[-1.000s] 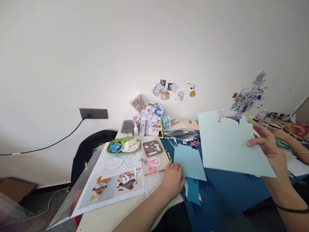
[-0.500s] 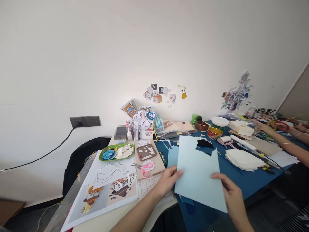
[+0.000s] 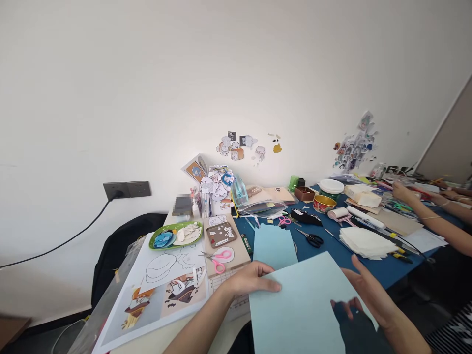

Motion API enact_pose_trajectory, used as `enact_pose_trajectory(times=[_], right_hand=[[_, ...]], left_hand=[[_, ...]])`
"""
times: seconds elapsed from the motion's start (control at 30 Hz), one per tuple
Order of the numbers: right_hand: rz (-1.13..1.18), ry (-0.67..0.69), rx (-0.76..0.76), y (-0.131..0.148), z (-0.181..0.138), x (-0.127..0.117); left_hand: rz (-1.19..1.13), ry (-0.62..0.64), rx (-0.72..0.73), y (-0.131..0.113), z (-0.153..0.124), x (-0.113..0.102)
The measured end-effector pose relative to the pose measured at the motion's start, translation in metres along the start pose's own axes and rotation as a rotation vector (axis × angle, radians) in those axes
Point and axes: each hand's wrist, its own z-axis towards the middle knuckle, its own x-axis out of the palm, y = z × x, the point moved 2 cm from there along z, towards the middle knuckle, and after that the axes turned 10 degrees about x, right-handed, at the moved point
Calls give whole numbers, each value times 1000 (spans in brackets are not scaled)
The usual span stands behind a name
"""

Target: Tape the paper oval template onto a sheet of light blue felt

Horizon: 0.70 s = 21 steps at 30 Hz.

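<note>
A light blue sheet of paper [image 3: 295, 305] is tilted in front of me, with an irregular cut-out on its right side. My left hand [image 3: 254, 282] pinches its upper left edge, thumb on top. My right hand [image 3: 379, 300] is at the right edge; its thumb is raised off the paper, and its fingers reach behind the sheet, the tips showing through the cut-out. Beyond the sheet, another blue paper piece [image 3: 275, 243] lies on the blue mat. Black-handled scissors [image 3: 313, 239] rest open to its right.
On the left are a green tray [image 3: 155, 244] of cut pieces, pink scissors [image 3: 221, 255] and a printed picture sheet [image 3: 151, 305]. A stack of white sheets [image 3: 367, 242], a red tin [image 3: 324, 203] and a white-lidded tub [image 3: 331, 187] stand right. Another person's arm [image 3: 424, 209] reaches in.
The blue sheet has turned clockwise and come lower, bringing its cut-out from the top to the right side. My right thumb has lifted off the paper. The black-handled scissors are now uncovered.
</note>
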Motion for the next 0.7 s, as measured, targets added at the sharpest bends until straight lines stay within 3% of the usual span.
enact_pose_trajectory(times=[0.07, 0.2, 0.33, 0.43, 0.6, 0.7], right_hand=[[-12, 137, 73, -9, 6, 1], [-147, 314, 74, -14, 25, 2], [-474, 554, 174, 4, 36, 3], [-502, 698, 155, 20, 44, -2], [-502, 674, 217, 30, 76, -3], [-535, 651, 198, 38, 103, 5]], left_hand=[[67, 38, -30, -3, -3, -1], [202, 87, -74, -11, -5, 2], [412, 131, -110, -30, 1, 2], [535, 164, -113, -53, 12, 1], [807, 256, -102, -89, 50, 12], [1034, 161, -118, -105, 82, 7]])
